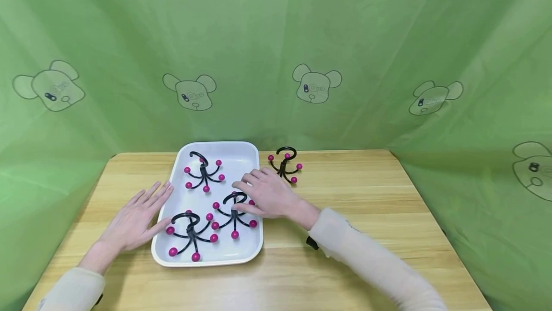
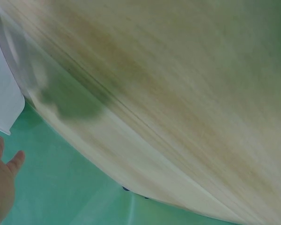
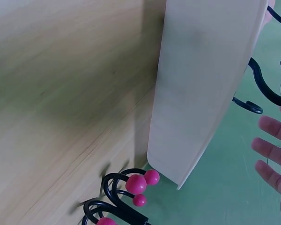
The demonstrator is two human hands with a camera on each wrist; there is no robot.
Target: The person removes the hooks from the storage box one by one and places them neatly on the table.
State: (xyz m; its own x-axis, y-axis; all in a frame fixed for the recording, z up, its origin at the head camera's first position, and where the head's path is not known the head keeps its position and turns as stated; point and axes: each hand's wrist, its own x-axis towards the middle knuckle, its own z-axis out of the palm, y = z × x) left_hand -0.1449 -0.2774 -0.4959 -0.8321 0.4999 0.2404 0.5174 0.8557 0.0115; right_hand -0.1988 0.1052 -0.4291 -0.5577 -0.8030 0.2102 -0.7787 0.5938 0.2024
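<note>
A white tray (image 1: 239, 155) holds three black hook hangers with curved prongs tipped in pink balls: one at the far end (image 1: 203, 173), one at the near left (image 1: 191, 232) and one at the near right (image 1: 235, 215). My right hand (image 1: 271, 196) is over the near-right hanger, thumb and fingers spread apart around its top hook; in the right wrist view the fingers (image 3: 271, 152) look extended. At the tray's left rim, my left hand (image 1: 133, 222) lies flat with straight fingers. Another such hanger (image 1: 283, 166) stands on the table right of the tray.
The wooden table (image 1: 353, 196) extends to the right of the tray. A green curtain (image 1: 258, 28) printed with mouse-like heads hangs behind and at both sides. In the right wrist view, the tray's outer wall (image 3: 196, 84) rises beside the table hanger (image 3: 124, 197).
</note>
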